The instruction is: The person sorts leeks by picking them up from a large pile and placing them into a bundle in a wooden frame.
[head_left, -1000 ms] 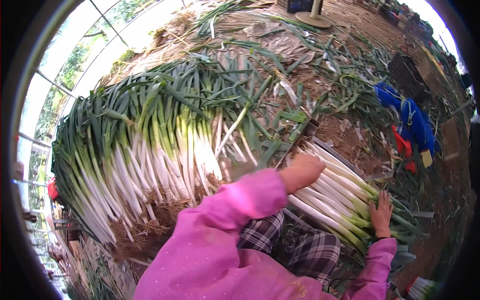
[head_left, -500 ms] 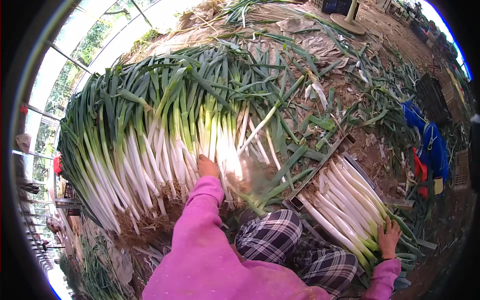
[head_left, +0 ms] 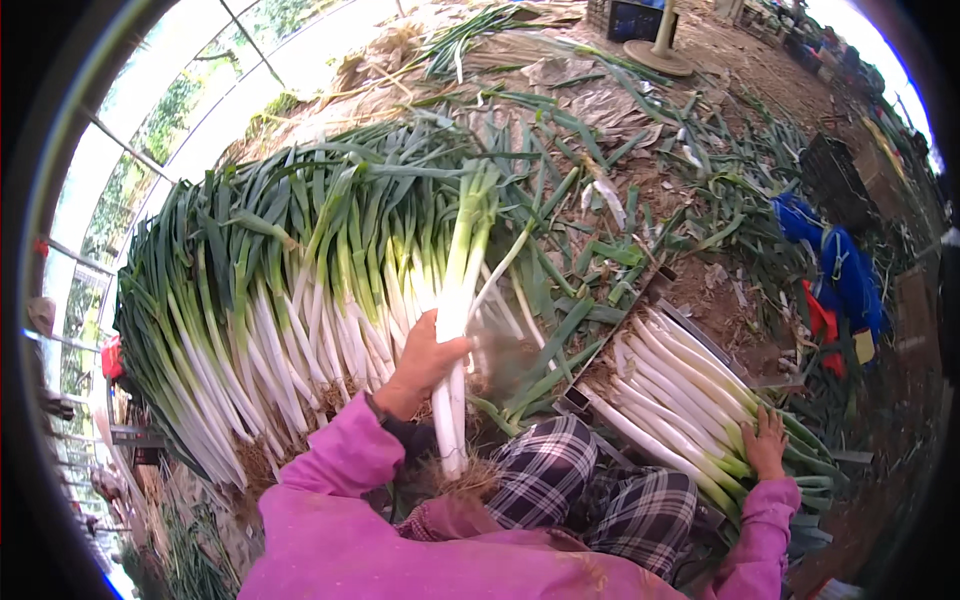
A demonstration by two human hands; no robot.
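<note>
My left hand (head_left: 424,362) is closed around the white stems of a small bunch of leeks (head_left: 459,290). They stand nearly upright, green ends pointing away and hairy roots hanging near my knee. Just behind and to the left lies a wide pile of leeks (head_left: 270,310), side by side, white ends toward me. On the right, my right hand (head_left: 766,445) rests with spread fingers on the green part of a trimmed batch of leeks (head_left: 675,390). That batch lies slanted in a metal frame (head_left: 625,325), its root ends against the far-left side.
Cut leaves (head_left: 690,200) litter the soil beyond the frame. A blue cloth-like thing (head_left: 845,270) and a red piece (head_left: 820,322) lie at the right, by a dark crate (head_left: 838,180). A round-based stand (head_left: 660,55) is at the far end. My plaid-covered knees (head_left: 545,465) are between pile and frame.
My left hand has drawn a small bunch of leeks off the pile's right end and brought it up toward me. My right hand has stayed on the leeks in the frame. The view has shifted slightly.
</note>
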